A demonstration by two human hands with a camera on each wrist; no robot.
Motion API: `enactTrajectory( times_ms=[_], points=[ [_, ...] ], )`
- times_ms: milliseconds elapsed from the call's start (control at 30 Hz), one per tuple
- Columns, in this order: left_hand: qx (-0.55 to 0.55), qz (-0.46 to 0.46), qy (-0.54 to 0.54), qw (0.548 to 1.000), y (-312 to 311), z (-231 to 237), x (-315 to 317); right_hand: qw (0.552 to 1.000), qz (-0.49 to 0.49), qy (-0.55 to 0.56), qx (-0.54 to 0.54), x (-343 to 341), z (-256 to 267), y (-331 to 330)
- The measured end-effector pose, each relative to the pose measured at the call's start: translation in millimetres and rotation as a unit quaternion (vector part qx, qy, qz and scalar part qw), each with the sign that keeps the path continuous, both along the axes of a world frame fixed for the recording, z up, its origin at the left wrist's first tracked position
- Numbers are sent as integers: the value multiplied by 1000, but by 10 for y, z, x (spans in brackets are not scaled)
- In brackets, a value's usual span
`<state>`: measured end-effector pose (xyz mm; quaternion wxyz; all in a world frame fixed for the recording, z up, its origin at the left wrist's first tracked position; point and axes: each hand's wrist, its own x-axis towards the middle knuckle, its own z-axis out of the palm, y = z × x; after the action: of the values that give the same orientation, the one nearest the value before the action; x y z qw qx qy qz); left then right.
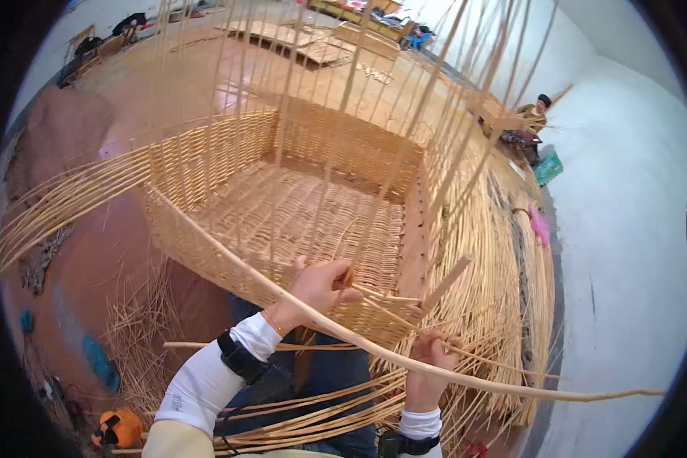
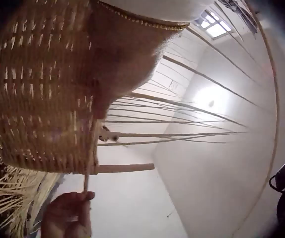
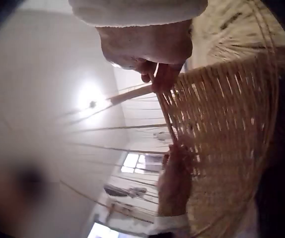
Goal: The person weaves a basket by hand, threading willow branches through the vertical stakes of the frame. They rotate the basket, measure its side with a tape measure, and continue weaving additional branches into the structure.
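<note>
Nearby, reeds (image 1: 490, 267) strew the floor (image 1: 114, 252) between basket (image 1: 307, 128) and wall (image 1: 618, 229)

The wicker basket (image 2: 38, 89) is honey-tan, its sides (image 1: 305, 124) patterned in fine woven rows, its base (image 1: 298, 202) a browner, coarser weave. The long rod (image 1: 450, 375) is pale cream; the heaped rods (image 1: 473, 282) are straw-yellow. My sleeves (image 1: 206, 374) are white, one with small dark lettering (image 1: 177, 401), my wristbands (image 1: 240, 357) black, my beaded bracelet (image 2: 147, 21) gold, my trousers (image 1: 332, 368) dark blue. The floor (image 1: 84, 286) is reddish-brown, the room wall (image 1: 618, 214) white, a small scrap (image 1: 540, 226) bright pink.
</note>
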<state>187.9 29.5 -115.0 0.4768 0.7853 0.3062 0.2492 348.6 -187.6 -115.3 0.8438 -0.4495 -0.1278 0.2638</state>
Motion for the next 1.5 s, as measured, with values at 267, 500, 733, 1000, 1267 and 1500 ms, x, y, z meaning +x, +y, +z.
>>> enactTrajectory(
  times_ms=[267, 500, 733, 1000, 1267, 1500],
  points=[
    [132, 109, -24, 985, -166, -175, 138, 663, 151, -659, -322, 216, 1297, 520],
    [106, 146, -10, 984, -143, -158, 149, 718, 16, -672, -182, 146, 1482, 2058],
    [-17, 67, 27, 997, 88, -272, 149, 892, -21, -450, 48, 153, 943, 1038],
    [57, 32, 96, 993, 59, -15, 53, 979, -101, -162, 67, 191, 387, 503],
    [271, 49, -46, 960, -214, 148, 255, 985, -59, -148, 60, 257, 325, 396],
    [92, -29, -62, 993, -285, 9, 426, 995, 21, -94, 24, 24, 281, 192]
  ],
)
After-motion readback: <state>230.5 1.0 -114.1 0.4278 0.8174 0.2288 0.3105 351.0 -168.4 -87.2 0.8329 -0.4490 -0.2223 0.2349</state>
